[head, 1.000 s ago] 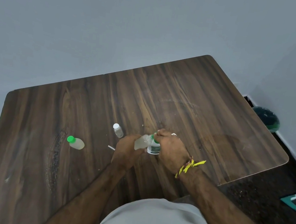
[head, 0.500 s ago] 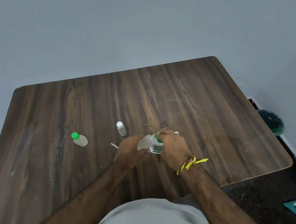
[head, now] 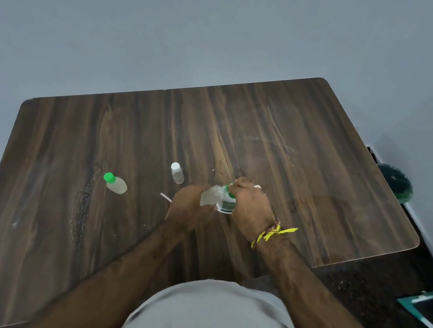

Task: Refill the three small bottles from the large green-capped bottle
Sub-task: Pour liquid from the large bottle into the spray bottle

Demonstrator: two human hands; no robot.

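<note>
My left hand (head: 186,209) grips a translucent bottle (head: 210,196) and holds it tilted, its green tip pointing right at the top of a small bottle with a white and green label (head: 227,206). My right hand (head: 249,205) curls round that small labelled bottle near the table's middle front; most of it is hidden by my fingers. A small clear bottle with a white cap (head: 177,173) stands just behind and to the left of my hands. Further left stands a pale bottle with a bright green cap (head: 115,183).
A thin white stick (head: 165,197) lies on the dark wooden table (head: 307,153) beside my left hand. A green bin (head: 396,182) sits on the floor past the table's right edge. A teal-framed object (head: 430,310) lies on the dark floor at right.
Both hands stay together over the same spot with the tilted bottle against the small labelled one. Only the view has shifted slightly.
</note>
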